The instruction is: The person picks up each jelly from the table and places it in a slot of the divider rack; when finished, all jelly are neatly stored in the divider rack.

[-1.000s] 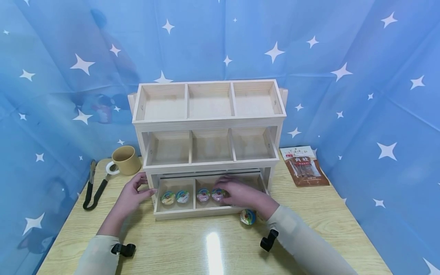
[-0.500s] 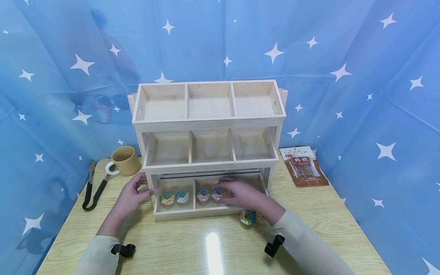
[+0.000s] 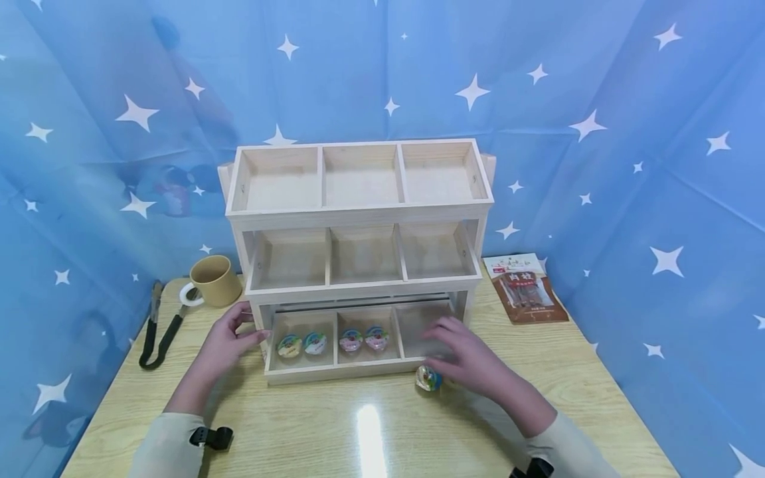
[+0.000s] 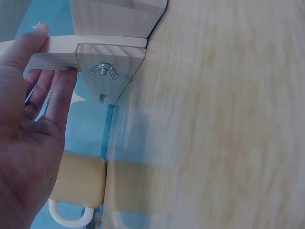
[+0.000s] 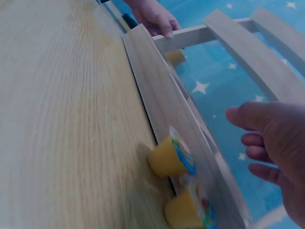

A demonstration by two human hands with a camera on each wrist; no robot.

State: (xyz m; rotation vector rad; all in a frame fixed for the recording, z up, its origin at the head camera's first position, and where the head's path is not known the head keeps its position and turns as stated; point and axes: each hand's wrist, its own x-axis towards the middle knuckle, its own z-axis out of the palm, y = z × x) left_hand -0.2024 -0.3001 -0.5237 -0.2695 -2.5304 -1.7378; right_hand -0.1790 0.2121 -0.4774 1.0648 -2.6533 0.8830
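A three-tier wooden shelf (image 3: 364,214) with divided trays stands on the table. My left hand (image 3: 224,342) grips its lower left side; in the left wrist view, thumb and fingers lie on opposite sides of a wooden upright (image 4: 55,60). Over the bottom tray's right compartment hovers my right hand (image 3: 469,355), fingers loosely bent and holding nothing. Two jelly cups (image 3: 302,344) sit in that tray's left compartment, and two pinkish jelly cups (image 3: 364,339) in the middle one. In the right wrist view, two yellow jelly cups (image 5: 167,160) stand on the table against the tray's front.
Left of the shelf are a tan mug (image 3: 216,281) with a white handle and black-handled tongs (image 3: 160,338). A brown and white snack packet (image 3: 527,289) lies to the right. Blue star-patterned cloth (image 3: 382,73) hangs behind and at both sides.
My right hand has let go of the pink jelly cup in the middle compartment and moved right, over the right compartment. My left hand stays on the shelf's side.
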